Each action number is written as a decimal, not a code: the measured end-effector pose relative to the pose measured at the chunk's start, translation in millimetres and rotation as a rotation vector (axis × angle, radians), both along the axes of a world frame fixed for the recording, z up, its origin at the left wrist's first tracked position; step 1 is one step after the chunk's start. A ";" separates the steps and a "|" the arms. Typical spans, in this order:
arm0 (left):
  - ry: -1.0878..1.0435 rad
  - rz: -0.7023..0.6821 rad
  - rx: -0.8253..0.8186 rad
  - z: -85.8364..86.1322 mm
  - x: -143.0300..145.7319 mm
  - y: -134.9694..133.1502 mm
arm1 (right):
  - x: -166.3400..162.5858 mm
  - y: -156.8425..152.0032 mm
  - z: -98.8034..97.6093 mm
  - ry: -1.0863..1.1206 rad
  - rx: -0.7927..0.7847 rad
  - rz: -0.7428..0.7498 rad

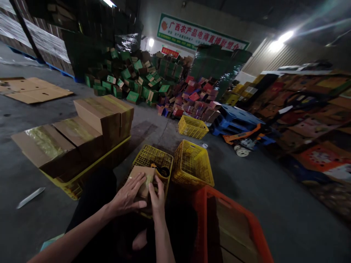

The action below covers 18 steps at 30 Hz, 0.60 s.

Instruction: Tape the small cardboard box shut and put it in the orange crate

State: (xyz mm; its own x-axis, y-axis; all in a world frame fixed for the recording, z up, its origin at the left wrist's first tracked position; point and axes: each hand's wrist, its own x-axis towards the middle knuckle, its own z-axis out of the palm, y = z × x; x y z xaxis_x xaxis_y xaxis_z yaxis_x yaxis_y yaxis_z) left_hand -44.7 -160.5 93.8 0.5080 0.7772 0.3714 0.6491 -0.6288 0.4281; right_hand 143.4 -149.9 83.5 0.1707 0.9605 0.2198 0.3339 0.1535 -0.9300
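My left hand [128,197] lies flat with spread fingers on top of a small brown cardboard box [145,175], held over my lap. My right hand [157,197] grips the same box from its right side, fingers pressed against its edge. The box sits just in front of a yellow plastic crate [152,157] that holds a dark roll [163,171], possibly tape. My dark trousers [95,197] show under my arms.
A second yellow crate [193,162] leans beside the first, a third [192,126] stands farther off. An orange crate [233,226] is at my right. Taped cardboard boxes [79,135] are stacked on a yellow pallet at left. Piles of green and red boxes fill the back.
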 end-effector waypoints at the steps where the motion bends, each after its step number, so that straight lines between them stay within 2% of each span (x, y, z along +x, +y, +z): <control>1: -0.002 0.000 -0.004 0.0 -0.2 0.4 | 0.2 -4.4 -0.5 -0.019 0.014 0.009; 5: -0.025 0.028 -0.067 -2.1 -0.2 1.9 | -3.2 -18.0 -12.7 0.086 -0.031 0.048; 9: -0.075 0.075 -0.131 -5.0 -2.6 2.4 | -9.0 -25.2 -50.3 0.167 -0.144 0.095; 11: -0.105 0.106 -0.153 -5.5 -5.5 2.9 | -8.3 -27.5 -72.8 0.114 -0.170 0.065; 14: -0.143 0.158 -0.189 -4.5 -9.9 4.1 | 1.2 -30.0 -98.1 0.028 -0.262 -0.060; 18: -0.168 0.197 -0.231 -2.2 -11.4 5.2 | 23.6 -32.7 -108.9 0.029 -0.327 -0.125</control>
